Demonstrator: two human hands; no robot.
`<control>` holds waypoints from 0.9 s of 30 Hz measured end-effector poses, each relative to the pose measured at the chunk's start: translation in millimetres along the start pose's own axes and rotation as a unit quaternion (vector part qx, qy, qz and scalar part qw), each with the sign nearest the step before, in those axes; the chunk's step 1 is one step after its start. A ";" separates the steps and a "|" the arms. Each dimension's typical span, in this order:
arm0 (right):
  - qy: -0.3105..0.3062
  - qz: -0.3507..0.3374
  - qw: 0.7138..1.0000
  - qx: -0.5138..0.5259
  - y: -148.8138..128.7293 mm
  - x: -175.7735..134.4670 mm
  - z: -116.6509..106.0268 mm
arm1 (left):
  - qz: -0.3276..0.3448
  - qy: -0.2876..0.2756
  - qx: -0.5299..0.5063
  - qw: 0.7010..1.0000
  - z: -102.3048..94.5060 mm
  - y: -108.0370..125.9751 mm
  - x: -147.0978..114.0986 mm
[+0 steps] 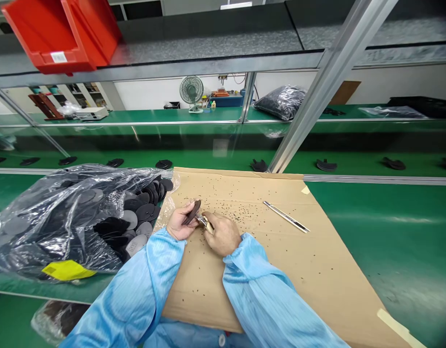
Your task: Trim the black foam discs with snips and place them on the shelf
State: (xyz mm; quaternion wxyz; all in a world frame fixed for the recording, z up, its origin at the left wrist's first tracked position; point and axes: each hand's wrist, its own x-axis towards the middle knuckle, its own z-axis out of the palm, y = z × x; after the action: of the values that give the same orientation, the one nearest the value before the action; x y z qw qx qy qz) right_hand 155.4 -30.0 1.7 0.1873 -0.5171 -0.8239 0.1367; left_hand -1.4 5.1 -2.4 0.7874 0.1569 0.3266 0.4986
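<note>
My left hand pinches a round black disc, which is tilted up on its edge. My right hand is closed round the pale handles of a pair of nippers. Their metal jaws meet the disc's lower right edge; whether they bite into it is too small to tell. Both hands are above a sheet of cardboard strewn with tiny black scraps. A slim utility knife lies on the cardboard, right of my right hand.
On the left, a clear plastic bag spills many black discs. Black parts lie spaced along the green belt ahead. A slanted metal post rises at the cardboard's far edge. Above hangs a red bin.
</note>
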 end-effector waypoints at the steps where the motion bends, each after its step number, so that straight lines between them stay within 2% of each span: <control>1: -0.008 0.002 1.000 -0.004 -0.5 0.0 -1.0 | 0.000 0.001 0.002 1.000 -0.3 0.0 0.3; 9: -0.032 0.019 0.998 -0.046 -1.7 0.3 -3.1 | 0.027 0.007 0.019 0.999 -2.8 -3.2 2.7; 27: -0.031 0.045 0.998 0.012 -0.4 0.1 1.7 | 0.042 0.007 0.021 0.999 -5.0 -7.2 7.4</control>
State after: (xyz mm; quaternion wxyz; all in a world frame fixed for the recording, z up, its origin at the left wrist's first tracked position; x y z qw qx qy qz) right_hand 154.2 -30.1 0.3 0.1622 -0.5467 -0.8034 0.1710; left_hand 2.3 8.0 -12.9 0.7596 0.1838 0.3360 0.5256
